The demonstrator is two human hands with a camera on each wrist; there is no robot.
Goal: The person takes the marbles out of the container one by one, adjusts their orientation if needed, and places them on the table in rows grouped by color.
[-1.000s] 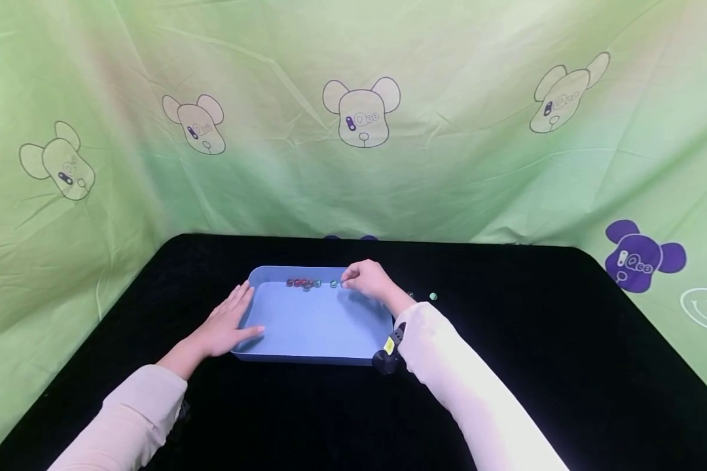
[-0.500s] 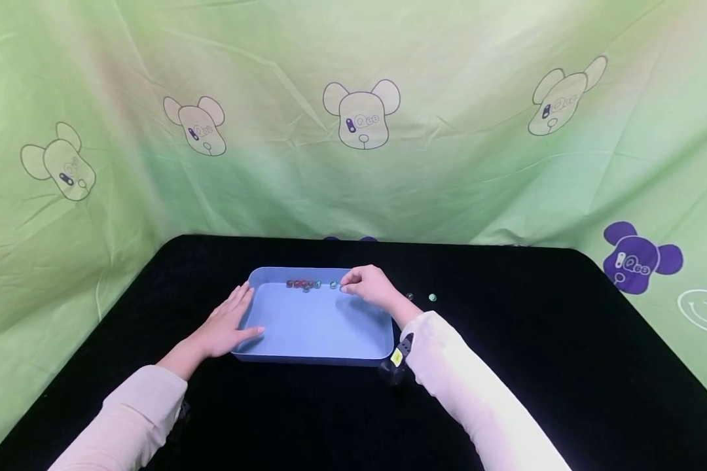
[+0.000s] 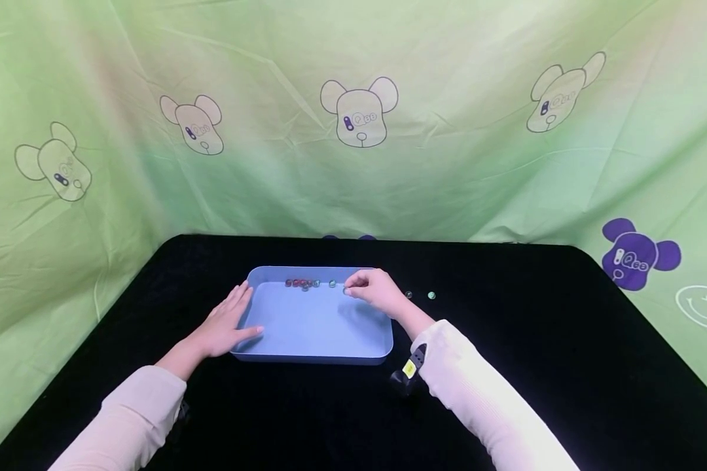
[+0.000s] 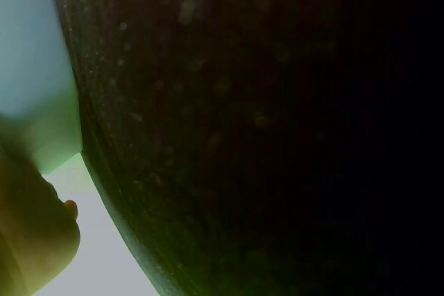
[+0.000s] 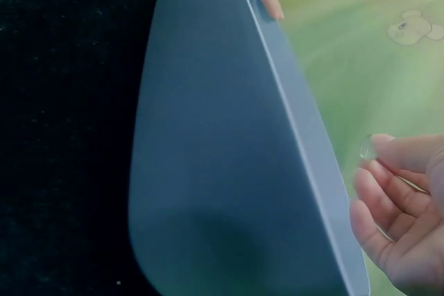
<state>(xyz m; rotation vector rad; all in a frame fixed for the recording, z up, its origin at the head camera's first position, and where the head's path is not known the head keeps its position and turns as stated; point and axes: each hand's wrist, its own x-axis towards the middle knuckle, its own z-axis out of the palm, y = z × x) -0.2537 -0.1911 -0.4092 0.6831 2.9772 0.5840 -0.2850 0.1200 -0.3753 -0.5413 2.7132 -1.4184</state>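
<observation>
My left hand (image 3: pixel 226 324) rests on the left side of a shallow blue tray (image 3: pixel 315 330), its fingers spread along the rim and its thumb over the tray. Over the tray's back right part, my right hand (image 3: pixel 378 291) pinches a clear glass marble (image 5: pixel 366 147) between thumb and fingertips. Along the back wall inside, several reddish and clear marbles (image 3: pixel 297 283) lie close together. One greenish marble (image 3: pixel 332 284) sits a little to their right, apart from that group. The left wrist view is mostly dark, with part of a hand (image 4: pixel 38 230) at its lower left.
Outside the tray, to its right, a green marble (image 3: pixel 432 296) and a clear marble (image 3: pixel 409 294) lie on the black-covered table (image 3: pixel 507 327). A green curtain (image 3: pixel 436 176) with printed bear heads hangs behind and on both sides.
My right hand has shifted slightly right, and its forearm has swung right, uncovering the tray's front right corner and the clear marble outside. The left hand stays in place.
</observation>
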